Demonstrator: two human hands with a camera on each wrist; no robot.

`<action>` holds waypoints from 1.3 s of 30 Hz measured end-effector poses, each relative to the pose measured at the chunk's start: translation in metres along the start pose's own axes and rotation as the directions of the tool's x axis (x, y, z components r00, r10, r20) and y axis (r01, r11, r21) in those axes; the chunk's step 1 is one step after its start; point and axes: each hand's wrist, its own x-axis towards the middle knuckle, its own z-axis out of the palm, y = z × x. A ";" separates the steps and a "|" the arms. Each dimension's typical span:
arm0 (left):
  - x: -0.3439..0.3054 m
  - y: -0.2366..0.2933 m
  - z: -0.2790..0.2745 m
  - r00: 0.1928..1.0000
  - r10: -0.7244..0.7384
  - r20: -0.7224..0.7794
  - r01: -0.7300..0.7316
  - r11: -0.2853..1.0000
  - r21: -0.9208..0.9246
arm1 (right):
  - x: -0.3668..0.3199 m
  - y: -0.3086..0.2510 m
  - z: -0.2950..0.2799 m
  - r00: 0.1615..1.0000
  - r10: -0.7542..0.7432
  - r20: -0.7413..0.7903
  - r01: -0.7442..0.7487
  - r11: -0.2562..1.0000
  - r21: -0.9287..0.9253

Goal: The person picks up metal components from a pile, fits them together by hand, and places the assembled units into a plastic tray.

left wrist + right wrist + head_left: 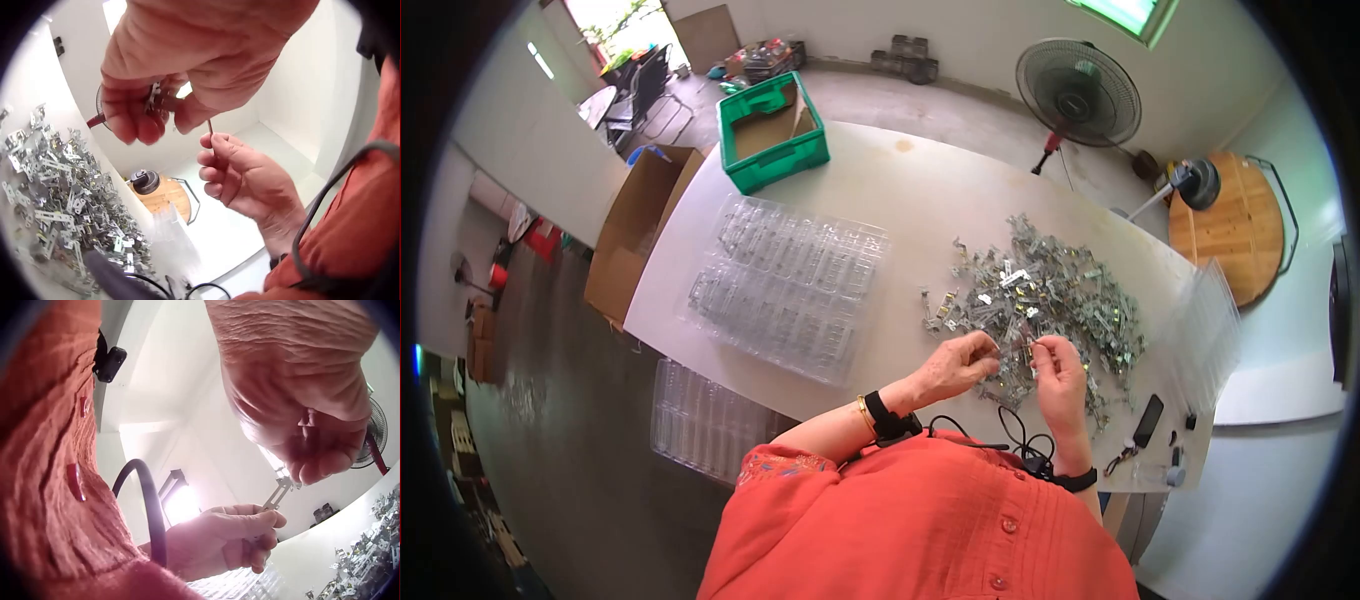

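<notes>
Left hand (960,366) pinches slotted metal bracket (276,495) between thumb and curled fingers, above near edge of heap of metal parts (1055,300). Right hand (1060,382), just beside it, same edge of heap, pinches thin piece (211,139) with thumb and fingertips. Clear plastic trays (785,285) left of heap; green crate (772,165) farther off, left of heap; fan (1078,95) beyond heap.
</notes>
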 end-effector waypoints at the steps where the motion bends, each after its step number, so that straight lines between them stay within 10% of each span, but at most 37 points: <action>1: 0.000 0.001 0.000 1.000 0.009 -0.019 -0.009 1.000 -0.001 | 0.002 0.001 -0.001 0.991 -0.114 -0.069 0.114 0.993 0.004; 4: -0.004 0.011 -0.003 0.964 -0.040 0.261 0.094 0.976 -0.197 | 0.001 -0.010 -0.004 0.999 0.026 0.044 -0.034 0.977 0.212; 9: -0.005 0.009 -0.003 0.956 -0.018 0.291 0.078 0.977 -0.197 | -0.002 -0.011 -0.003 0.988 0.060 0.146 -0.099 0.956 0.277; 14: -0.004 0.002 0.005 0.955 0.294 -0.030 -0.277 0.928 0.248 | -0.004 -0.011 0.001 0.990 0.106 0.096 -0.131 0.945 0.300; 21: -0.005 0.012 0.004 0.869 0.495 0.016 -0.429 0.736 0.524 | -0.001 -0.009 0.002 0.987 0.129 0.090 -0.150 0.949 0.277; 27: -0.003 0.015 -0.012 0.909 0.393 -0.135 -0.300 0.845 0.444 | 0.007 -0.001 0.004 0.998 0.063 -0.014 -0.058 0.971 0.231; 39: -0.052 0.013 -0.189 0.496 0.450 -0.742 0.227 0.758 0.612 | -0.002 -0.005 0.012 0.972 0.140 0.190 -0.189 0.943 0.273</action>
